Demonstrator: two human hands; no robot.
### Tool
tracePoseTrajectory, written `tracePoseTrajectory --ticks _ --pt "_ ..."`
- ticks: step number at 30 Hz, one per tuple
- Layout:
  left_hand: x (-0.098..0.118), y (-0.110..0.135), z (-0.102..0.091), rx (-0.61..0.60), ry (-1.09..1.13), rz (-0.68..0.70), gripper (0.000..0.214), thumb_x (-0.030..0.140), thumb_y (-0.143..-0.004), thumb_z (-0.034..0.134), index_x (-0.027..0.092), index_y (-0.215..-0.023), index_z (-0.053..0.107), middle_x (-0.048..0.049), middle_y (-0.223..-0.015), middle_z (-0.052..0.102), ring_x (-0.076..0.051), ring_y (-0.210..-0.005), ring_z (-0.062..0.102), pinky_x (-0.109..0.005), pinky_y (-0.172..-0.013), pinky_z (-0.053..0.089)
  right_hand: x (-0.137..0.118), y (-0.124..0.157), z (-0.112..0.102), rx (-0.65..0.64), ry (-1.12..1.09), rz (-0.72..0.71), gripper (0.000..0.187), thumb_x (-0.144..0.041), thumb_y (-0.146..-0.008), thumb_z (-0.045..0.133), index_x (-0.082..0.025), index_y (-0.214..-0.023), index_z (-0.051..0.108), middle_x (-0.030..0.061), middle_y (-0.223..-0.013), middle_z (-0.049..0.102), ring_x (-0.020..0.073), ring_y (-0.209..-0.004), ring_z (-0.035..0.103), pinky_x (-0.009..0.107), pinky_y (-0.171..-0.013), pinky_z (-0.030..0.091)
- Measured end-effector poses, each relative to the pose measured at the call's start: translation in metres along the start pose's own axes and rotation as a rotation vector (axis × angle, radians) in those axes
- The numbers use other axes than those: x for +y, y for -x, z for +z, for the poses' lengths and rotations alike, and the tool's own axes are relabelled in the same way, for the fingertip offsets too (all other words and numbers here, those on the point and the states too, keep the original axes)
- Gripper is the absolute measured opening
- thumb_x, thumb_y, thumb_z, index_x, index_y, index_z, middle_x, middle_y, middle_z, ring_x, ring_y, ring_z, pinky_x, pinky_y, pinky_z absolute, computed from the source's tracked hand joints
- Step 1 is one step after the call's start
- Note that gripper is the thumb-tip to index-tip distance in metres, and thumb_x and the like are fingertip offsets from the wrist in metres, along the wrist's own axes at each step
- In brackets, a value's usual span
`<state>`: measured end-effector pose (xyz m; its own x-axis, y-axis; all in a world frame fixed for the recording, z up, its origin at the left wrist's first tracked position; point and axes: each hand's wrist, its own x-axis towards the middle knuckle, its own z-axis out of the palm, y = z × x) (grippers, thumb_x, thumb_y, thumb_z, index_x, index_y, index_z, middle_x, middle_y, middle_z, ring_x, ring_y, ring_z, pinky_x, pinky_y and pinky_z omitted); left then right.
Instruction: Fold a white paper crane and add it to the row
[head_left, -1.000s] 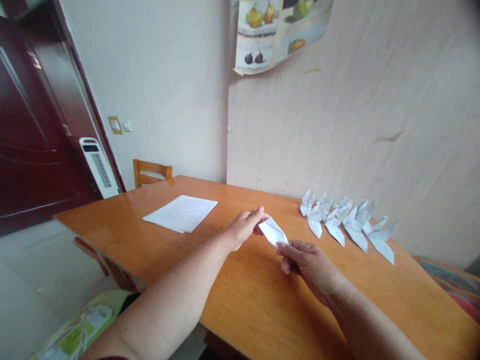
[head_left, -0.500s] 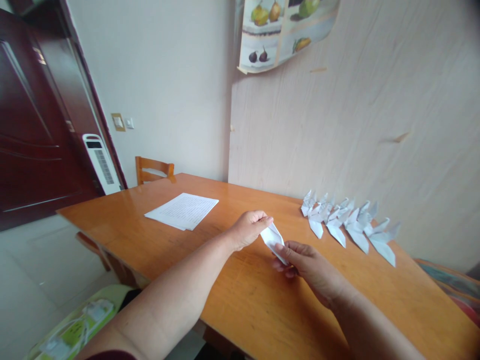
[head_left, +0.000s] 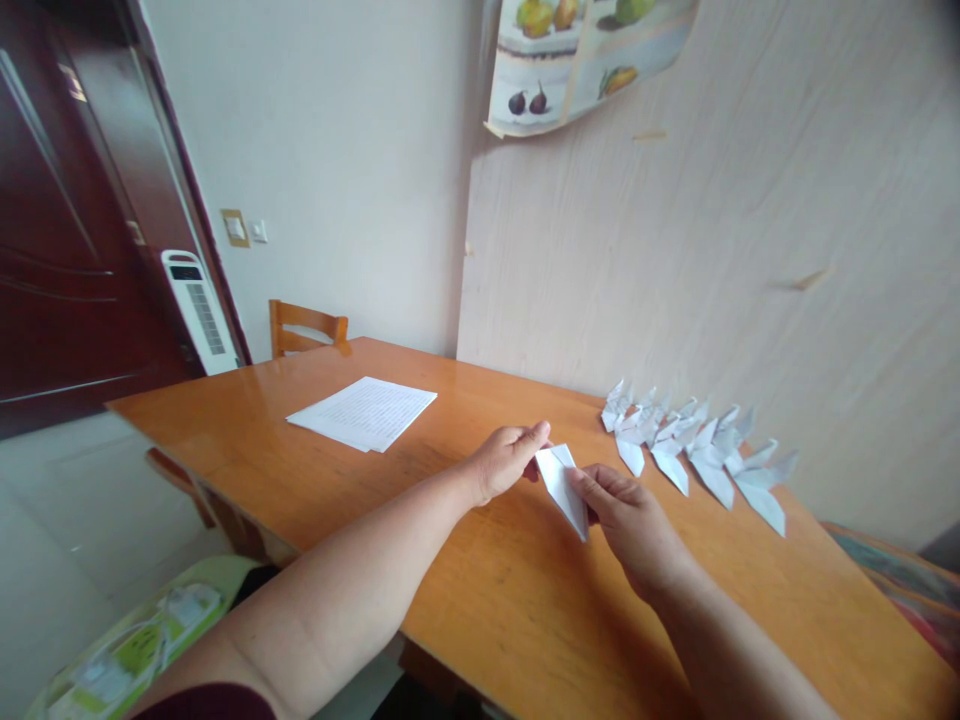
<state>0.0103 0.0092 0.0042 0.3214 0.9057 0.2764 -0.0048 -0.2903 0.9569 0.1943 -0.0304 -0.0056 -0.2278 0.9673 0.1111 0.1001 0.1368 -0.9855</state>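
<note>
A folded piece of white paper [head_left: 562, 492] is held above the table, its narrow end pointing down toward me. My right hand [head_left: 626, 525] pinches its right edge, thumb on top and fingers curled behind. At the upper left corner of the paper, my left hand [head_left: 508, 464] is closed, with the thumb stretched along the top and fingertips partly hidden behind the fold. Several folded white paper birds [head_left: 711, 465] stand in rows on the table to the right of my hands.
The wooden table [head_left: 480, 600] carries a stack of written paper sheets [head_left: 364, 413] at its far left. Behind it stand a wooden chair [head_left: 307, 325] and a wall board [head_left: 570, 280]. A green stool [head_left: 225, 575] with a power strip is at lower left.
The folded paper has turned in my hands and shifted slightly right. My right hand has moved from its lower end up to its right edge. The view has tilted a little.
</note>
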Motion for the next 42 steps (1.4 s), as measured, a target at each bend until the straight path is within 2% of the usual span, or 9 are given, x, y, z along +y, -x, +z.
tracePoseTrajectory --ticks 3,7,10,16,22,25,30,36,42 --pt "0.002 0.0 -0.003 -0.012 -0.028 0.007 0.061 0.066 -0.091 0.041 0.013 -0.071 0.062 -0.0047 -0.066 0.061 -0.013 -0.06 0.054 -0.027 -0.061 0.042 -0.001 0.0 -0.001 0.042 -0.015 -0.015 0.038 -0.055 -0.085 0.061 -0.02 -0.07 0.059 -0.0025 -0.06 0.049 0.0133 -0.058 0.04 0.028 -0.057 0.032" --pt "0.004 0.001 -0.002 -0.05 -0.043 0.036 0.047 0.058 -0.088 0.055 0.014 -0.073 0.061 -0.0031 -0.068 0.061 -0.013 -0.063 0.055 -0.026 -0.062 0.041 -0.002 0.0 -0.002 0.045 -0.027 -0.017 0.037 -0.055 -0.085 0.061 -0.02 -0.071 0.061 -0.0021 -0.062 0.05 0.0137 -0.059 0.042 0.028 -0.058 0.033" --pt "0.008 0.003 0.0 -0.035 -0.037 0.065 0.043 0.054 -0.087 0.058 0.014 -0.072 0.058 -0.0012 -0.066 0.058 -0.011 -0.062 0.052 -0.025 -0.062 0.041 -0.002 0.0 -0.001 0.036 -0.049 -0.025 0.037 -0.053 -0.086 0.061 -0.02 -0.07 0.061 -0.0017 -0.062 0.051 0.0136 -0.059 0.043 0.028 -0.059 0.035" --pt "0.009 0.004 0.001 -0.033 -0.011 0.105 0.043 0.054 -0.089 0.057 0.015 -0.072 0.057 -0.0004 -0.066 0.057 -0.011 -0.061 0.051 -0.024 -0.061 0.041 -0.006 0.002 0.001 0.035 -0.064 -0.047 0.038 -0.053 -0.086 0.061 -0.02 -0.068 0.059 -0.0015 -0.062 0.051 0.0135 -0.06 0.042 0.028 -0.06 0.035" --pt "0.006 0.0 -0.001 -0.005 0.042 0.066 0.058 0.063 -0.093 0.041 0.012 -0.078 0.064 -0.0071 -0.072 0.063 -0.014 -0.066 0.057 -0.027 -0.065 0.045 -0.003 0.0 -0.001 0.089 -0.028 -0.048 0.039 -0.057 -0.084 0.062 -0.02 -0.071 0.062 -0.0011 -0.064 0.054 0.0142 -0.061 0.045 0.028 -0.061 0.038" --pt "0.008 0.001 -0.003 0.0 0.069 0.08 0.05 0.058 -0.093 0.047 0.012 -0.084 0.066 -0.0076 -0.079 0.065 -0.015 -0.073 0.059 -0.028 -0.069 0.047 -0.001 -0.001 -0.001 0.126 0.006 -0.073 0.038 -0.057 -0.084 0.061 -0.02 -0.077 0.065 0.0001 -0.067 0.056 0.0153 -0.064 0.047 0.028 -0.062 0.04" --pt "0.011 0.005 -0.002 -0.016 -0.069 0.175 0.027 0.041 -0.088 0.063 0.014 -0.09 0.066 -0.004 -0.084 0.065 -0.014 -0.078 0.058 -0.028 -0.076 0.045 0.002 -0.004 -0.001 0.214 0.102 -0.161 0.035 -0.054 -0.087 0.059 -0.021 -0.088 0.069 0.0018 -0.077 0.062 0.0171 -0.072 0.05 0.029 -0.068 0.041" --pt "0.022 0.011 0.002 0.082 -0.265 0.364 0.021 0.035 -0.089 0.06 0.015 -0.089 0.067 -0.0042 -0.085 0.067 -0.015 -0.079 0.059 -0.027 -0.075 0.046 0.006 -0.005 0.0 0.238 0.212 -0.267 0.033 -0.05 -0.089 0.059 -0.022 -0.101 0.07 0.0029 -0.09 0.067 0.0193 -0.079 0.054 0.03 -0.074 0.042" --pt "0.029 0.016 0.003 0.084 -0.431 0.452 0.023 0.035 -0.093 0.055 0.016 -0.093 0.068 -0.0047 -0.085 0.065 -0.015 -0.079 0.059 -0.027 -0.076 0.045 0.008 -0.005 -0.001 0.221 0.271 -0.296 0.03 -0.048 -0.091 0.056 -0.022 -0.099 0.069 0.0018 -0.083 0.065 0.0205 -0.081 0.056 0.03 -0.074 0.041"
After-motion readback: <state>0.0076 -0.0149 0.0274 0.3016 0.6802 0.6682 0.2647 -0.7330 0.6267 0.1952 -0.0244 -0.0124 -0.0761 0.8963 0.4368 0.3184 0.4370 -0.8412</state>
